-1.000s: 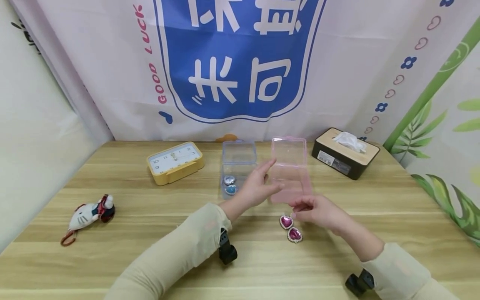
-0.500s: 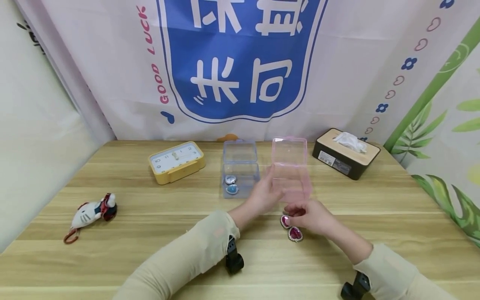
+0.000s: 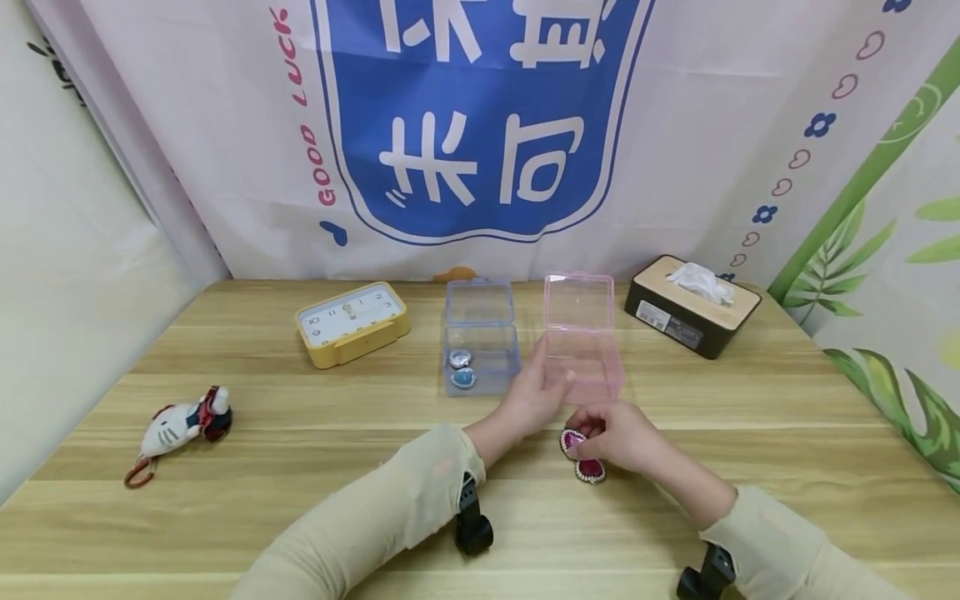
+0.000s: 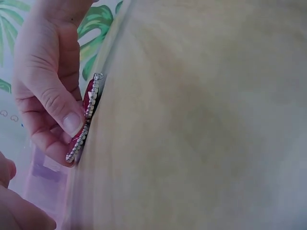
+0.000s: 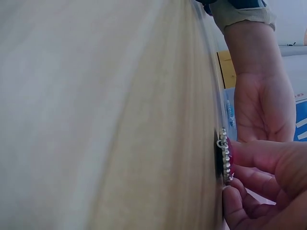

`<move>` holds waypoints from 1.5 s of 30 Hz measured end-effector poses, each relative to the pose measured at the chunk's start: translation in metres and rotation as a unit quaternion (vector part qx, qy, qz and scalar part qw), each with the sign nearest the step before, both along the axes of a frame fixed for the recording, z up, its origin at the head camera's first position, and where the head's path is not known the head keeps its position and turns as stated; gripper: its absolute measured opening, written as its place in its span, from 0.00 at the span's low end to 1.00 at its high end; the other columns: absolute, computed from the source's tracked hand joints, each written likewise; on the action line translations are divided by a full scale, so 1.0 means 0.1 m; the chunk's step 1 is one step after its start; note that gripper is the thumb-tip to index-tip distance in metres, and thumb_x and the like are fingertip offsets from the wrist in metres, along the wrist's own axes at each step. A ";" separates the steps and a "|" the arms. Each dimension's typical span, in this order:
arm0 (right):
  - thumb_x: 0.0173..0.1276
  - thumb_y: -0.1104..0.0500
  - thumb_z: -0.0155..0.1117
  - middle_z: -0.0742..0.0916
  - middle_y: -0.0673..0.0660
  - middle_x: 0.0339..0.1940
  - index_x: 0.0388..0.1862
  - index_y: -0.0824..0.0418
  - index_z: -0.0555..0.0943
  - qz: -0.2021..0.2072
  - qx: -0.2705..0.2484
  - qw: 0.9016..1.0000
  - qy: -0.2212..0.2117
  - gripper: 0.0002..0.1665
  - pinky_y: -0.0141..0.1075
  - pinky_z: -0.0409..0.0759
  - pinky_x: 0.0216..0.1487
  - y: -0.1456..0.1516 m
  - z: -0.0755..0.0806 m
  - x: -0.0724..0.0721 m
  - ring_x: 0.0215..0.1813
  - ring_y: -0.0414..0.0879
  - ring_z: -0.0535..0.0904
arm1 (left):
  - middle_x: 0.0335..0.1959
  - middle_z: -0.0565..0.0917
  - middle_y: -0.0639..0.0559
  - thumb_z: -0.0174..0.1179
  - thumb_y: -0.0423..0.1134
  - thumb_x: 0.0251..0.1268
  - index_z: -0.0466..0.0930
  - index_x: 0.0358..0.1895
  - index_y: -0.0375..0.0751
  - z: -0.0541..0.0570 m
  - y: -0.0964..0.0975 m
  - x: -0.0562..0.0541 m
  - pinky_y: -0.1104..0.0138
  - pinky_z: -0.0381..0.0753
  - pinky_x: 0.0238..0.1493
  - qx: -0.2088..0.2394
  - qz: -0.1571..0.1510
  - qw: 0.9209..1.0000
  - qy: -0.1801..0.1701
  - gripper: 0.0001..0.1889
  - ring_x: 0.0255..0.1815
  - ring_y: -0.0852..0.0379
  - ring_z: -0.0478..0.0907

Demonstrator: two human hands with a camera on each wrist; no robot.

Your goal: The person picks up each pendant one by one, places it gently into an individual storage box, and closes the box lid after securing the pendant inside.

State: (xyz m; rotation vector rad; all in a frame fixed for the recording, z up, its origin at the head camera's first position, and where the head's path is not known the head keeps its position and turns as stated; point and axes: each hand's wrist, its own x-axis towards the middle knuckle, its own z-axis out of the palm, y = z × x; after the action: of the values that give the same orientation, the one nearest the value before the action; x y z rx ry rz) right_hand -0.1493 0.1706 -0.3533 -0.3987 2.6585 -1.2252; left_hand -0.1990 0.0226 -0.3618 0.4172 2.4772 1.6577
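Two red heart-shaped gem pendants with sparkling rims lie on the wooden table in the head view. My right hand (image 3: 621, 435) pinches the upper pendant (image 3: 567, 442) between thumb and fingers, low over the tabletop. The lower pendant (image 3: 591, 472) lies just below that hand. In the left wrist view, the right thumb (image 4: 60, 108) presses on red stone beside a rhinestone edge. My left hand (image 3: 527, 397) rests with fairly straight fingers at the left side of an open pink clear box (image 3: 611, 367). Its fingertips are partly hidden against the box wall.
Left of the pink box stands an open blue clear box (image 3: 498, 375) holding a white gem (image 3: 460, 358) and a blue gem (image 3: 463, 378). A yellow clock (image 3: 352, 325), a tissue box (image 3: 690, 308) and a plush keychain (image 3: 180, 425) are farther out.
My left hand has drawn down from above the boxes to the pink box's left side. My right hand has moved slightly left and down, onto the upper pendant.
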 end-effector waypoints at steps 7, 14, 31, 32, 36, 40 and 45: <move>0.46 0.65 0.72 0.81 0.51 0.23 0.30 0.65 0.81 -0.011 0.004 1.000 -0.017 0.12 0.30 0.76 0.28 -0.02 0.01 -0.02 0.28 0.41 0.74 | 0.72 0.54 0.41 0.52 0.39 0.67 0.44 0.74 0.47 -0.05 0.03 0.00 0.54 0.54 0.71 0.072 0.030 0.996 -0.036 0.35 0.71 0.43 0.55; 0.43 0.66 0.73 0.80 0.52 0.23 0.27 0.64 0.78 -0.031 0.014 0.999 -0.029 0.13 0.33 0.76 0.31 -0.02 0.06 -0.02 0.28 0.42 0.74 | 0.72 0.56 0.43 0.53 0.39 0.66 0.49 0.73 0.52 -0.06 0.06 0.01 0.55 0.55 0.71 0.077 0.041 0.996 -0.029 0.34 0.70 0.44 0.56; 0.51 0.72 0.61 0.79 0.54 0.26 0.38 0.72 0.73 -0.078 -0.149 0.973 -0.159 0.14 0.29 0.82 0.34 0.09 0.03 -0.10 0.29 0.40 0.76 | 0.70 0.61 0.47 0.56 0.41 0.63 0.54 0.72 0.55 -0.12 0.06 0.00 0.56 0.63 0.68 0.079 0.061 0.995 -0.011 0.34 0.67 0.44 0.63; 0.51 0.72 0.60 0.80 0.54 0.27 0.38 0.73 0.73 -0.076 -0.156 0.971 -0.164 0.14 0.30 0.83 0.36 0.10 0.03 -0.10 0.30 0.40 0.77 | 0.70 0.62 0.46 0.57 0.42 0.62 0.55 0.71 0.55 -0.12 0.07 0.00 0.56 0.63 0.68 0.077 0.063 0.995 -0.009 0.34 0.67 0.44 0.63; 0.54 0.72 0.58 0.82 0.54 0.29 0.39 0.74 0.73 -0.062 -0.175 0.967 -0.177 0.13 0.34 0.84 0.40 0.13 0.05 -0.09 0.32 0.40 0.80 | 0.69 0.63 0.46 0.57 0.42 0.62 0.56 0.71 0.55 -0.12 0.07 0.00 0.57 0.63 0.68 0.081 0.070 0.994 -0.007 0.34 0.67 0.46 0.62; 0.54 0.72 0.58 0.82 0.53 0.29 0.40 0.74 0.73 -0.057 -0.188 0.963 -0.184 0.13 0.34 0.84 0.41 0.17 0.08 -0.09 0.34 0.41 0.81 | 0.69 0.63 0.47 0.58 0.41 0.61 0.57 0.70 0.55 -0.12 0.07 0.02 0.60 0.63 0.68 0.089 0.075 0.993 -0.006 0.33 0.68 0.48 0.62; 0.56 0.71 0.58 0.83 0.52 0.29 0.40 0.74 0.74 -0.057 -0.199 0.961 -0.183 0.12 0.33 0.84 0.40 0.21 0.14 -0.10 0.33 0.41 0.81 | 0.69 0.63 0.47 0.58 0.42 0.62 0.57 0.70 0.55 -0.13 0.08 0.03 0.60 0.63 0.68 0.082 0.075 0.994 0.000 0.33 0.68 0.49 0.62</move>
State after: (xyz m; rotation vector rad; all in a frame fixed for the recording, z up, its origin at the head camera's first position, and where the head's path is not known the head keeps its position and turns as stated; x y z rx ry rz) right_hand -0.1594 0.1913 -0.3391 -0.0576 2.1471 -1.6869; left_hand -0.1957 0.0305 -0.3750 0.2524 2.4366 1.9270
